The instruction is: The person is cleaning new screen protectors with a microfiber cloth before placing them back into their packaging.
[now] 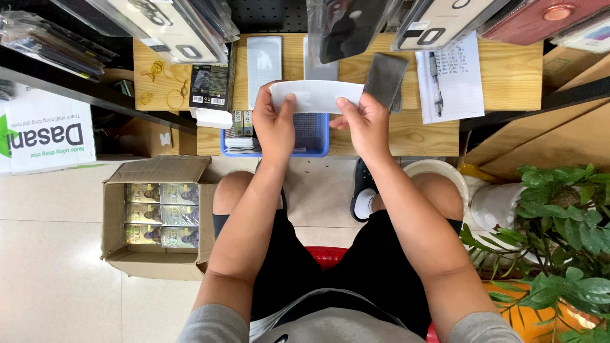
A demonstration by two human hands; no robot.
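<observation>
Your fingers (289,101) pinched shut on white rectangular sheet (316,96), left hand (274,124) gripping one end, right hand (365,124) the other, blue basket (316,136) directly beneath, grey cloth (386,77) just beyond your right fingertips

Light falls bright and even from above me, with no deep shadows; only a soft shade lies under the counter (502,76) edge and between my knees. The pale floor (51,254) shines with faint glare. Clear wrappers hanging at the top catch white reflections and look soft. Straight lines bend toward the corners; the middle stays sharp.
</observation>
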